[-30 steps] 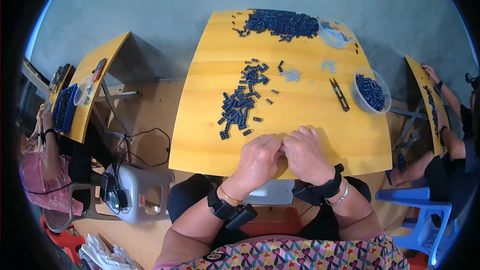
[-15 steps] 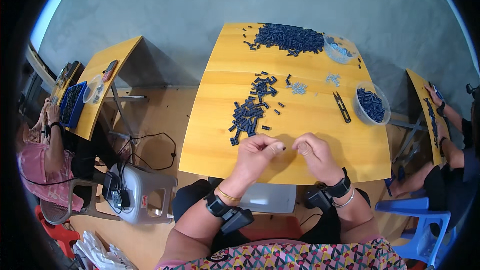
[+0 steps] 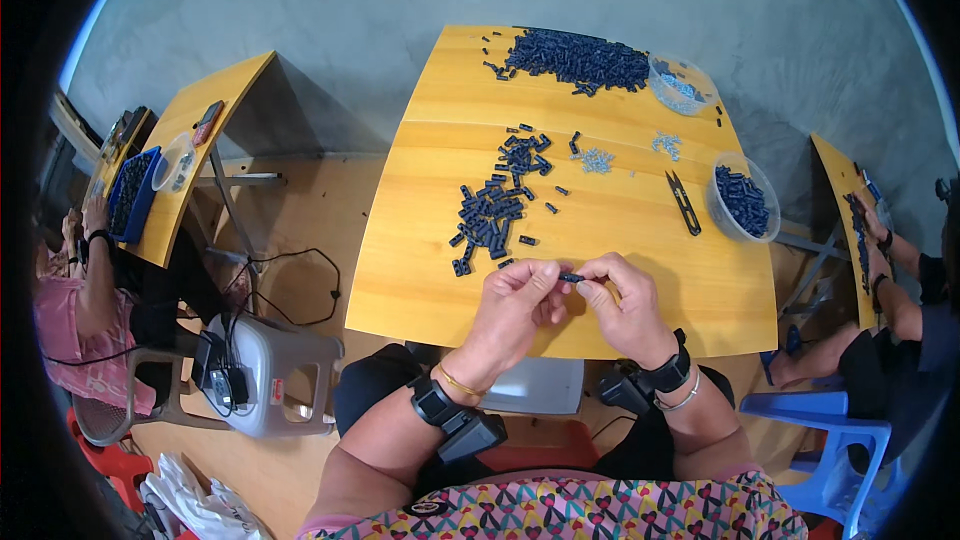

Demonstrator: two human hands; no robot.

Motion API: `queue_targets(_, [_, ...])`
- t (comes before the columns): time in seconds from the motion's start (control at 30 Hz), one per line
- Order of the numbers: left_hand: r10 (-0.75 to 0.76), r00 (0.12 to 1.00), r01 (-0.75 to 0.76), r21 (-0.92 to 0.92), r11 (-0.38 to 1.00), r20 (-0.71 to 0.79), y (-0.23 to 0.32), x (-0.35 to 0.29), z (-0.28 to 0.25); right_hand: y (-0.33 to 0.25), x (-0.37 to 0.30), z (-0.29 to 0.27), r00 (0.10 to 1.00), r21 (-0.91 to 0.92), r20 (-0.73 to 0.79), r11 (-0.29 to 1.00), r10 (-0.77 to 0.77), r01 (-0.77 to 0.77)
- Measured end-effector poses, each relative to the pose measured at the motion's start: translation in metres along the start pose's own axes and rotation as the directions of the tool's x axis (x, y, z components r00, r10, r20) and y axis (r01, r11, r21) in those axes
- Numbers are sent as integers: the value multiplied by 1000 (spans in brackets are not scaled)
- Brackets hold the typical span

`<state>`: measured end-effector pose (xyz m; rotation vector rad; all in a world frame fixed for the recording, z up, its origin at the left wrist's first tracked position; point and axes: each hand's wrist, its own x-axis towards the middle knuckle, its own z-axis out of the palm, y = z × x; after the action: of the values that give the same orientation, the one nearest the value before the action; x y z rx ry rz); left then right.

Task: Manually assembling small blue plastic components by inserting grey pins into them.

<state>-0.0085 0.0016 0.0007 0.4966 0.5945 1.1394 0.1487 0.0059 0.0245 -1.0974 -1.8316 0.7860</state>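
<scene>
Over the front of the yellow table, my left hand pinches a small black plastic part between thumb and fingers. My right hand is closed at the part's other end, its fingertips meeting it; whether they hold a second tiny piece is hidden. Just beyond my left hand lies a loose heap of similar black parts, with more scattered behind. Small silvery pieces form a little pile past the middle. Black-handled thread snips lie to the right of it.
A clear tub of black parts stands at the table's right edge. At the back are a large black heap and a clear tub with silvery pieces. People sit at side tables left and right; a grey stool holds cables.
My hands have come together, and the black part now spans between their fingertips. Before, they were apart, with a dark tip showing at my left fingers. The view has shifted slightly.
</scene>
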Motion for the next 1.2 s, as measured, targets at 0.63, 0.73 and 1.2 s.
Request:
queue_targets(0.63, [177,974,-215,343,914,140,-15,6,-5,66,19,-178,843,-784,-451,581,-294,-217])
queue_targets(0.73, [174,972,-220,349,911,158,-17,7,-4,66,18,-175,862,-778,-444,581,-243,-238])
queue_targets(1.2, [157,976,-204,364,909,154,-19,5,-9,48,116,-14,973,-446,232,889,0,106])
